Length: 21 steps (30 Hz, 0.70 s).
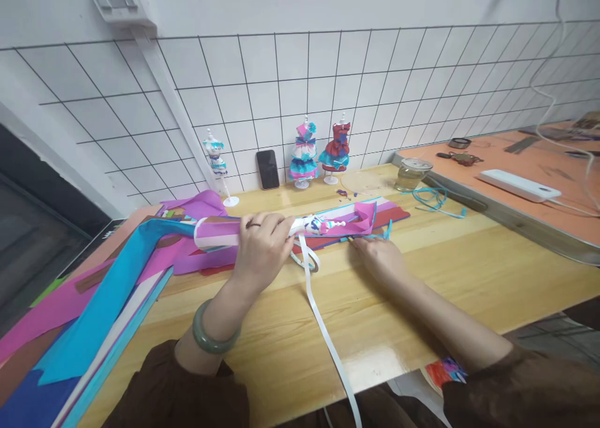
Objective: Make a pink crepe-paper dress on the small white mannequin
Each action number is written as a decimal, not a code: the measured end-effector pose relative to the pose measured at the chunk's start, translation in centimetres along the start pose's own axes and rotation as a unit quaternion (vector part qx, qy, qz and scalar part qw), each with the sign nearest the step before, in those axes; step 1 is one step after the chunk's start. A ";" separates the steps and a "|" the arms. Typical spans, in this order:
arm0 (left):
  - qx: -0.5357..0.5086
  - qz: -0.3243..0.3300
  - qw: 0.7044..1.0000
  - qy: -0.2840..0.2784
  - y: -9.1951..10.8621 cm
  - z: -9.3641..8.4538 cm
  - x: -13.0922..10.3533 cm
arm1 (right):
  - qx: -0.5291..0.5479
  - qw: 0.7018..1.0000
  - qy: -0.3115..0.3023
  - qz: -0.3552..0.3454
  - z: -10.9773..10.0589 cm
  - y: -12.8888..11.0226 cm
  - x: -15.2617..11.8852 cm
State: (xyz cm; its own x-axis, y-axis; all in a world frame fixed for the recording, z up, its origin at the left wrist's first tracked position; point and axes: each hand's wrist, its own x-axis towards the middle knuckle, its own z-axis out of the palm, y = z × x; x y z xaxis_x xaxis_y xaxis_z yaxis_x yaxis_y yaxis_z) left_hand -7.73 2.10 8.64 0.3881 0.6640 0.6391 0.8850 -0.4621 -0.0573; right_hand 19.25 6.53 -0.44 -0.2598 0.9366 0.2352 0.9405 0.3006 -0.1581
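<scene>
My left hand [263,243] is closed around a small dress-form mannequin [319,224] lying on its side. Its neck end points right, and a pink-and-white striped paper skirt [216,233] sticks out to the left of the hand. Below it, a white strip [323,328] hangs over the table's front edge. Partly under the left hand lies a ring-shaped tape roll [313,260]. My right hand [379,257] rests on the table at the edge of stacked coloured paper [391,212], fingertips pinched together. What they hold is hidden. A small blue scrap [388,230] lies just beyond them.
Long coloured paper strips [112,290] cover the table's left side. Along the wall stand a white-and-blue dressed mannequin [215,156], a pink-and-blue one [304,156], a red one [336,147] and a phone [267,169]. A glass cup [411,175] and blue cord [429,199] lie right.
</scene>
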 end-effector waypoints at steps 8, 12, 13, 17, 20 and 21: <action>-0.015 -0.018 1.000 -0.011 -0.1 -0.1 0.0 | -0.027 0.999 -0.045 -0.012 -1.5 1.4 -0.2; -0.020 -0.019 1.000 -0.012 -0.1 0.0 0.1 | -0.024 0.998 -0.053 -0.016 -3.4 2.5 0.1; -0.021 -0.020 0.999 -0.013 -0.1 0.0 0.1 | -0.026 0.998 -0.058 -0.024 -3.9 2.7 0.3; -0.024 -0.021 0.999 -0.016 -0.1 0.1 0.0 | -0.011 0.996 -0.073 -0.053 -5.7 3.3 1.1; -0.022 -0.021 0.999 -0.015 -0.2 0.1 0.0 | 0.065 0.990 -0.114 -0.060 -6.6 3.9 1.9; -0.021 -0.021 0.999 -0.015 -0.2 0.1 0.0 | 0.099 0.983 -0.139 -0.062 -6.8 4.2 2.1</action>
State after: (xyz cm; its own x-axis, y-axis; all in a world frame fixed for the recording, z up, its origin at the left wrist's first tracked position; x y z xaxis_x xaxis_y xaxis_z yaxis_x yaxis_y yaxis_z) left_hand -7.92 2.25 8.56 0.3587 0.7003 0.6172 0.8893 -0.4573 0.0020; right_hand 24.12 8.56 5.90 -0.4457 0.8952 -0.0024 0.8435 0.4191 -0.3358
